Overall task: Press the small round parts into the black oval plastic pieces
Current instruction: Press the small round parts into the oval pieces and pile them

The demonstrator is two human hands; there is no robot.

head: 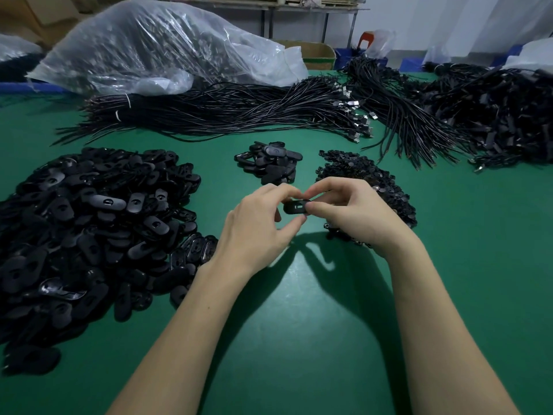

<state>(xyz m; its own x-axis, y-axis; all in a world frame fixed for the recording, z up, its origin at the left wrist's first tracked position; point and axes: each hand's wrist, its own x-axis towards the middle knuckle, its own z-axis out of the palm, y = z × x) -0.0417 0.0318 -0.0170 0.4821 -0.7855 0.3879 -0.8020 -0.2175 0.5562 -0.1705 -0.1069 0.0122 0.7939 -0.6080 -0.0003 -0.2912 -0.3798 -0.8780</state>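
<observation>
Working above the green table (299, 339), both hands meet on one black oval piece (295, 206) held in the air between them: the left hand (257, 226) pinches its left end with thumb and curled fingers, and the right hand (350, 214) pinches the right end, thumb beneath and forefinger arched over the top. Whether a small round part is already seated in it cannot be told; the fingertips hide that spot, so this looks like the pressing step itself. Judging by the piles, the job is at an early stage. The large heap of oval pieces (89, 223) to the left, showing open holes, seems untouched stock, and the heap of small round parts (365, 181) behind the right hand is also plentiful. The small stack (269, 160) just beyond the hands is probably the finished ones, and it is tiny beside the stock. Bundled black cables (227, 115) and a clear plastic bag (161, 46) lie farther back, apart from the work.
</observation>
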